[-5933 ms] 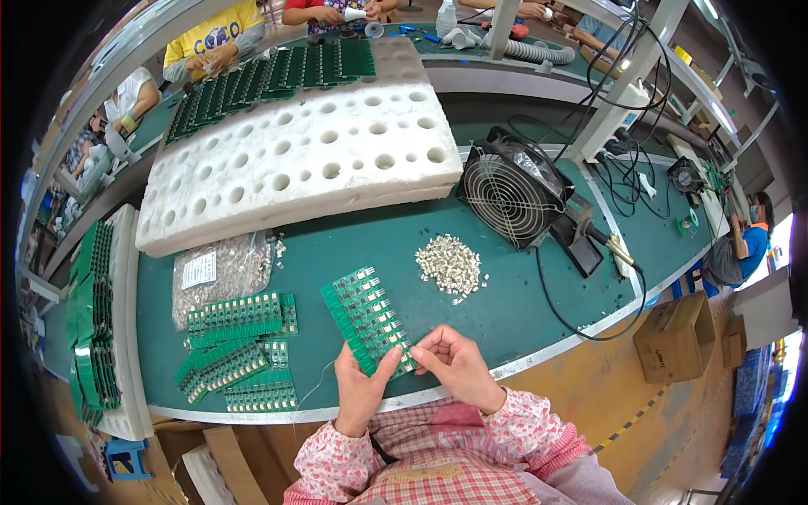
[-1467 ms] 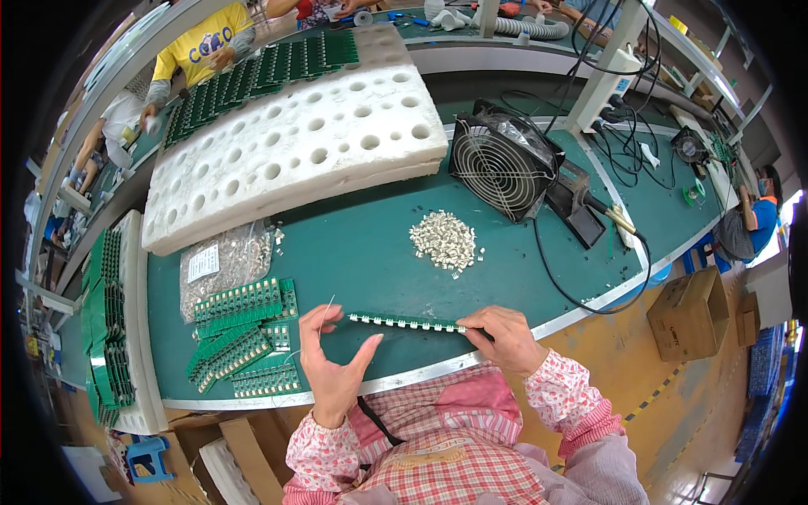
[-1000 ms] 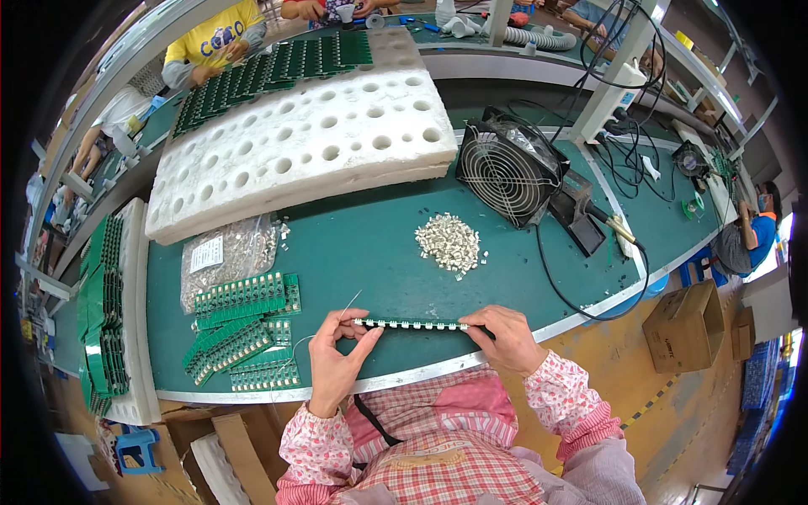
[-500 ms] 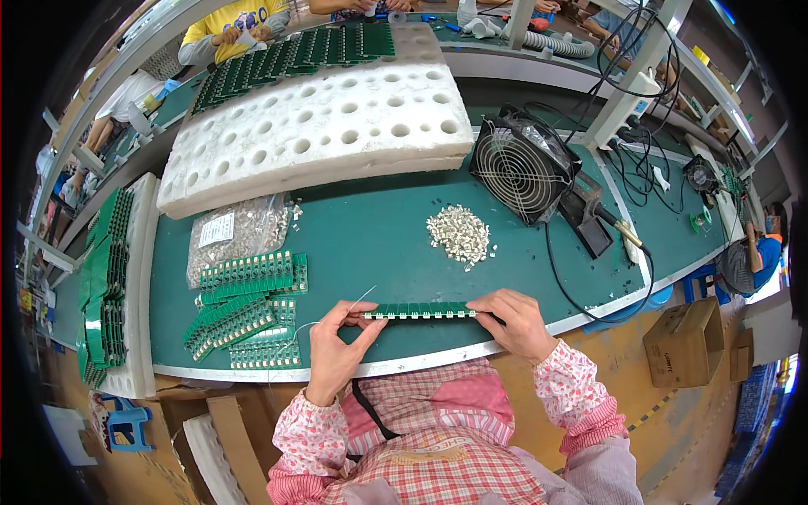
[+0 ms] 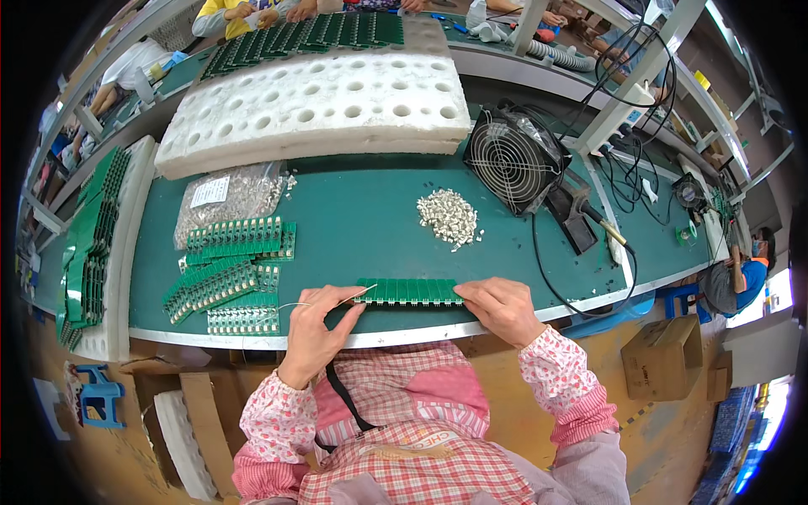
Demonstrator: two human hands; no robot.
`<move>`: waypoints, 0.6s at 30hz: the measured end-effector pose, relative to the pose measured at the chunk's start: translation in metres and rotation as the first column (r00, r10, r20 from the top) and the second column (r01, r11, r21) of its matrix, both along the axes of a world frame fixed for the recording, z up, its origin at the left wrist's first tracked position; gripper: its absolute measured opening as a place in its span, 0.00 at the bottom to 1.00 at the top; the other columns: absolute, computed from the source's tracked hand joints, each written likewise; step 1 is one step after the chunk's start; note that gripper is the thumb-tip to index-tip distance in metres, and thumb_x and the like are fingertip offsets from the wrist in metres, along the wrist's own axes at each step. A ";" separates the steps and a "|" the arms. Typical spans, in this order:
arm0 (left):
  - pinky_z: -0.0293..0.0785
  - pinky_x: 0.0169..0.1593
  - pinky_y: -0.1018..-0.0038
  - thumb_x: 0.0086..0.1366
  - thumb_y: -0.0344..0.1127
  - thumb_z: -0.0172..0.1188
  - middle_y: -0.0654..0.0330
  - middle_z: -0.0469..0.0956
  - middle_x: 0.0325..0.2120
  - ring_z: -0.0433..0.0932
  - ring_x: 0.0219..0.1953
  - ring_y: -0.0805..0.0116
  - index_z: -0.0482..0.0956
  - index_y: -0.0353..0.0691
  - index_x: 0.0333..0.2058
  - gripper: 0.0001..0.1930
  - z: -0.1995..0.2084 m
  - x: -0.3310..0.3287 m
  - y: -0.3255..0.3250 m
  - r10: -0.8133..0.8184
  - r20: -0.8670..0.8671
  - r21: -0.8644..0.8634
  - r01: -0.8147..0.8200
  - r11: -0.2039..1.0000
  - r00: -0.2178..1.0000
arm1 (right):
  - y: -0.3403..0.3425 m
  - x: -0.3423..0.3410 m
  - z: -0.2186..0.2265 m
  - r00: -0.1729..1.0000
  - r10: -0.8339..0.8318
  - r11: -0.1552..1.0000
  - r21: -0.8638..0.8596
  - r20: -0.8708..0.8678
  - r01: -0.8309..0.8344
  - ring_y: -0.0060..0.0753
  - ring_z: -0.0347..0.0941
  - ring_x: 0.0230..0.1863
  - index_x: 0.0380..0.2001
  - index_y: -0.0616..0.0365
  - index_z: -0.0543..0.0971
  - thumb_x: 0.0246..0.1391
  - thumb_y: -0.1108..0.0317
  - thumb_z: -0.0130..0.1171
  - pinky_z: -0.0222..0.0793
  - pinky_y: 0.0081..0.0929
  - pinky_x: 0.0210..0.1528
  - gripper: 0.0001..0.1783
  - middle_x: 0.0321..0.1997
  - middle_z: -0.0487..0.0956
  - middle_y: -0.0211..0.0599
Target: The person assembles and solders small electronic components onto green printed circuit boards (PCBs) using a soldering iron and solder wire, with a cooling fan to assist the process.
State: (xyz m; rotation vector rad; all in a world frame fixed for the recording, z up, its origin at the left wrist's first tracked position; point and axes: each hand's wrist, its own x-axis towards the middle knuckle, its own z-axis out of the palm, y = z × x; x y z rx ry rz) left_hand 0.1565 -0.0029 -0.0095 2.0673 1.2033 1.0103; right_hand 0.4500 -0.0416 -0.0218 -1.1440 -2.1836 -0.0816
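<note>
- So, biggest first: a green worktop (image 5: 353, 244) with a pale metal edge, stretching across most of the view.
- Next up, a chunky white foam block (image 5: 311, 126) full of round holes at the back of it, with a long row of green circuit boards (image 5: 303, 40) leaning along its far side.
- Another white foam slab (image 5: 126, 240) over on the left, green boards (image 5: 91, 244) packed on its outer side.
- Black fan (image 5: 513, 164) with a round wire grille, back right, just beside a black holder (image 5: 572, 223).
- Clear bag (image 5: 244, 202) of small parts with a white label, lying in front of the big foam block.
- Loose stack of boards (image 5: 223, 282) nearer the front edge, overlapping at different angles.
- Both hands are busy: the left hand (image 5: 324, 324) pinches one end of a green board between thumb and fingers, and the right hand (image 5: 505, 307) grips the other end.
- That held board (image 5: 408, 290) sits level between them, near the front edge, little white connectors along its near side. Can't tell if it touches the surface.
- Small heap of pale connectors (image 5: 449, 217) beyond the board, well apart from it.
- Thin pale wire (image 5: 286, 305) running by the left fingers.
</note>
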 end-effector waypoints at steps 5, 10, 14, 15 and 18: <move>0.66 0.42 0.70 0.52 0.25 0.64 0.60 0.80 0.27 0.77 0.31 0.62 0.83 0.41 0.35 0.10 -0.007 -0.009 -0.010 -0.091 -0.079 0.128 0.100 0.987 0.993 | -0.009 0.002 -0.003 0.995 0.031 0.999 -0.017 0.098 -0.030 0.31 0.79 0.31 0.36 0.55 0.80 0.40 0.76 0.65 0.75 0.26 0.32 0.14 0.33 0.81 0.31; 0.65 0.42 0.68 0.50 0.24 0.64 0.61 0.80 0.27 0.76 0.30 0.63 0.83 0.42 0.33 0.11 -0.010 -0.015 -0.017 -0.114 -0.153 0.171 0.140 0.975 0.982 | -0.013 0.003 -0.004 0.984 0.055 0.998 0.007 0.170 -0.057 0.31 0.80 0.35 0.37 0.56 0.80 0.42 0.74 0.65 0.77 0.26 0.35 0.14 0.35 0.81 0.31; 0.65 0.43 0.67 0.47 0.23 0.64 0.63 0.78 0.27 0.75 0.33 0.64 0.82 0.43 0.34 0.14 -0.007 -0.016 -0.019 -0.138 -0.229 0.194 0.184 0.964 0.963 | -0.019 0.001 -0.005 0.963 0.029 0.999 -0.045 0.268 -0.017 0.33 0.78 0.43 0.44 0.57 0.77 0.45 0.72 0.58 0.76 0.28 0.42 0.19 0.43 0.80 0.35; 0.64 0.44 0.67 0.46 0.23 0.63 0.63 0.77 0.27 0.75 0.34 0.64 0.82 0.44 0.35 0.15 -0.006 -0.016 -0.020 -0.145 -0.265 0.203 0.202 0.958 0.953 | -0.020 -0.001 -0.005 0.958 0.002 0.998 -0.060 0.286 0.016 0.34 0.77 0.45 0.46 0.56 0.77 0.45 0.72 0.57 0.76 0.29 0.43 0.20 0.44 0.79 0.35; 0.64 0.45 0.65 0.45 0.22 0.62 0.64 0.75 0.28 0.74 0.35 0.65 0.81 0.43 0.38 0.18 -0.002 -0.015 -0.023 -0.151 -0.374 0.257 0.258 0.931 0.915 | -0.022 -0.006 -0.001 0.959 -0.057 0.996 -0.057 0.277 0.075 0.33 0.77 0.46 0.43 0.55 0.78 0.42 0.76 0.58 0.76 0.28 0.43 0.20 0.43 0.80 0.33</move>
